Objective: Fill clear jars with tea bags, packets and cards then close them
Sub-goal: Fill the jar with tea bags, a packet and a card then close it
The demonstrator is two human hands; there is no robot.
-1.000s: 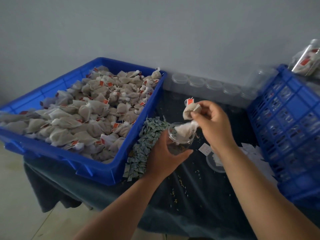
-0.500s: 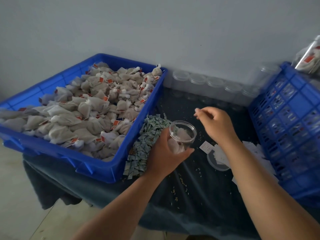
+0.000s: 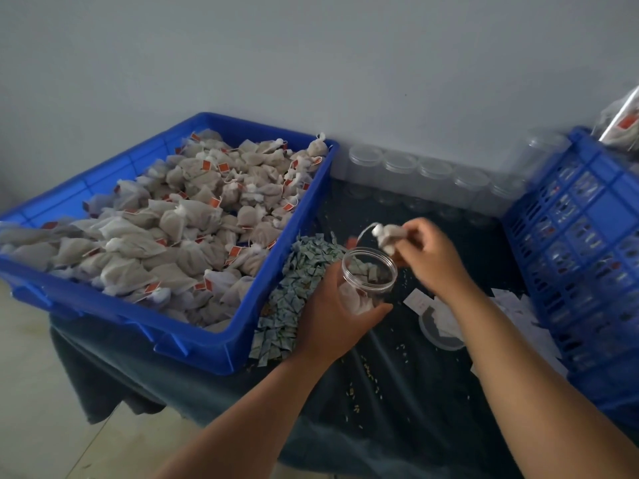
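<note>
My left hand (image 3: 337,316) grips a clear open jar (image 3: 368,276), tilted toward me, with at least one white tea bag lying inside. My right hand (image 3: 432,257) holds a tea bag (image 3: 389,235) just above the jar's far rim; its string curls left toward a blurred red tag. A big blue tray (image 3: 193,337) at the left is heaped with tea bags (image 3: 193,216). A pile of small green-grey packets (image 3: 294,292) lies between tray and jar. White cards (image 3: 511,305) are scattered at the right, and a clear lid (image 3: 441,330) rests near my right forearm.
A row of empty clear jars (image 3: 415,174) stands along the back wall. A blue slatted crate (image 3: 584,257) fills the right side, with bagged goods (image 3: 622,122) above it. A dark cloth (image 3: 380,392) with loose grains covers the table. Floor shows at lower left.
My right hand dropped a tea bag into the jar, was empty half a second ago, and now holds another tea bag above the rim. The left hand keeps hold of the jar.
</note>
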